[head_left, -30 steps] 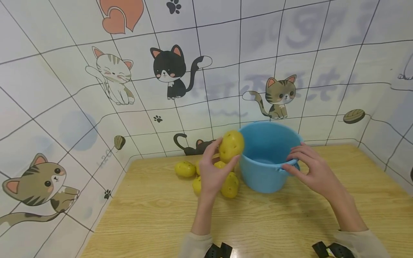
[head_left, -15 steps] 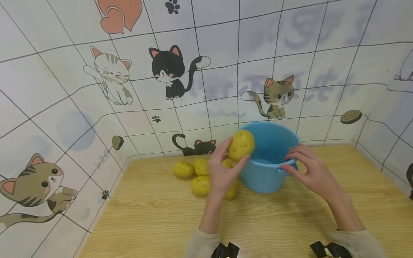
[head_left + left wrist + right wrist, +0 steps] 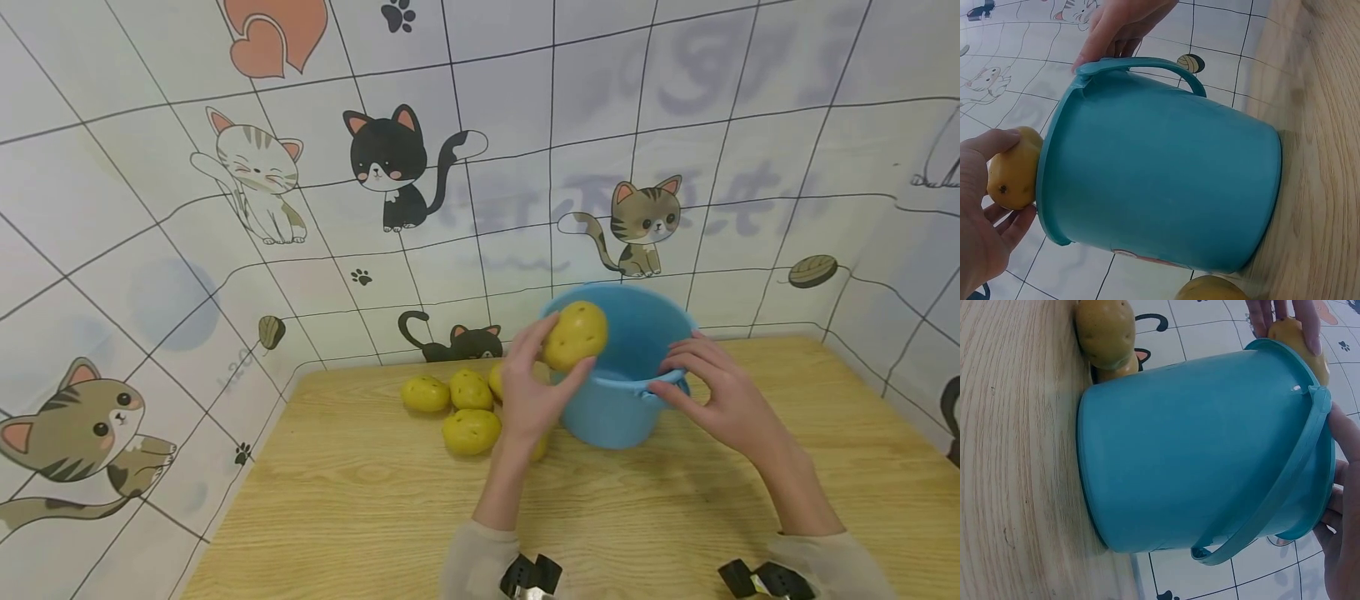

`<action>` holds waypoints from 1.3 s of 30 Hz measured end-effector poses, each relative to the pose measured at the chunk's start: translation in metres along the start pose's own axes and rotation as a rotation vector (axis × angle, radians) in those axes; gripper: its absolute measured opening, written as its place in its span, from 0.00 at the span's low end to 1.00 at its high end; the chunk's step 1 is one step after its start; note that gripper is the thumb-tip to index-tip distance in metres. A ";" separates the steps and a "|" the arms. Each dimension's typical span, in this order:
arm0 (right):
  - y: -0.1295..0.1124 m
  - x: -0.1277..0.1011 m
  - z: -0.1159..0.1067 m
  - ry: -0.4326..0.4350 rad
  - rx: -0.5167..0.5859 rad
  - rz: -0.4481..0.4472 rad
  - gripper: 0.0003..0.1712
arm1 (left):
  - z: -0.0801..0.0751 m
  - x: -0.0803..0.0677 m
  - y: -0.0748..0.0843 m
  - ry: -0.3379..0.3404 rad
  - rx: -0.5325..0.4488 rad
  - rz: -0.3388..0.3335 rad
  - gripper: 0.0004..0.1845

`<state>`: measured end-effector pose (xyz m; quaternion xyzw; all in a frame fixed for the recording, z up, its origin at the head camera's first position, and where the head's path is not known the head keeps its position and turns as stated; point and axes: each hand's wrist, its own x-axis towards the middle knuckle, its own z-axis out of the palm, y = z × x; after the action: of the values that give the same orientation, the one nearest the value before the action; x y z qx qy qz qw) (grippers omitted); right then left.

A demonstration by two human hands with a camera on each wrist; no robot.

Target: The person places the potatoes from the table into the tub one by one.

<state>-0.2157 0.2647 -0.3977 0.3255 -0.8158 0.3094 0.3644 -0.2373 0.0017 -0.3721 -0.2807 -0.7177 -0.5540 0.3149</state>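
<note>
The left hand (image 3: 536,400) grips one potato (image 3: 575,335) over the bucket (image 3: 622,400); the right hand (image 3: 712,400) holds its rim. Four potatoes (image 3: 471,431) lie on the surface (image 3: 375,517).

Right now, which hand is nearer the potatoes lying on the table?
Left. The left hand is right beside the table potatoes; the right hand holds the bucket rim opposite.
</note>
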 end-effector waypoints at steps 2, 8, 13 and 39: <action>0.000 0.000 0.000 -0.006 -0.005 0.002 0.15 | 0.002 0.001 0.000 -0.012 0.006 -0.005 0.32; -0.001 0.001 0.000 -0.013 -0.011 0.014 0.14 | 0.004 0.003 0.000 -0.045 0.025 -0.015 0.32; -0.002 0.001 0.000 -0.016 -0.002 0.016 0.13 | 0.003 0.004 0.000 -0.084 0.020 0.006 0.28; 0.000 -0.001 -0.002 -0.028 -0.013 0.040 0.11 | -0.020 -0.010 -0.004 -0.183 -0.032 -0.115 0.22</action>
<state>-0.2151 0.2665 -0.3973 0.3111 -0.8291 0.3068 0.3489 -0.2308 -0.0197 -0.3789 -0.2935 -0.7493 -0.5548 0.2112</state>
